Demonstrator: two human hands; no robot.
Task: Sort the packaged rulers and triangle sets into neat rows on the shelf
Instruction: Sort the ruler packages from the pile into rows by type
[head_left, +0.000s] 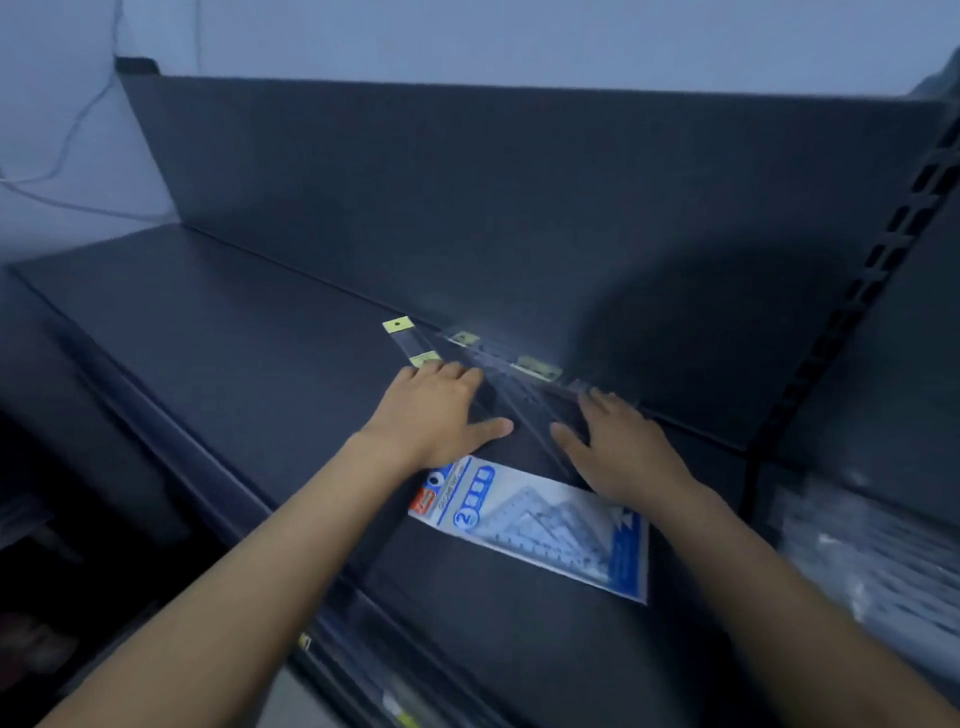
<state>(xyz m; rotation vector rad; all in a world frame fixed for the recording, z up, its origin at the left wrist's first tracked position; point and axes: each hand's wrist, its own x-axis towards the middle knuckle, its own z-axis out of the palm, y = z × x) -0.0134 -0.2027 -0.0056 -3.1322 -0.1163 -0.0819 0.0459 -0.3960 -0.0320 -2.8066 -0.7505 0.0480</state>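
- Shelf (234, 338): dark and flat, with an upright back panel (519, 208). Its long bare stretch to the left offers room for rows.
- Left hand (436, 410): released, with fingers straight and thumb spread. It lies flat on the near ends of the packaged rulers, probably to slide and square them rather than lift them.
- Packaged rulers (511, 384): clear sleeves with yellow-green header tabs, fanned unevenly against the foot of the back panel. They lie under and between the two hands, and their number cannot be told.
- Triangle set (540, 525): a blue-and-white pack lying flat and askew nearer the front. It sits between the two wrists and partly under them, ungrasped.
- Right hand (618, 441): also released, palm down, pressing the right side of the fan.
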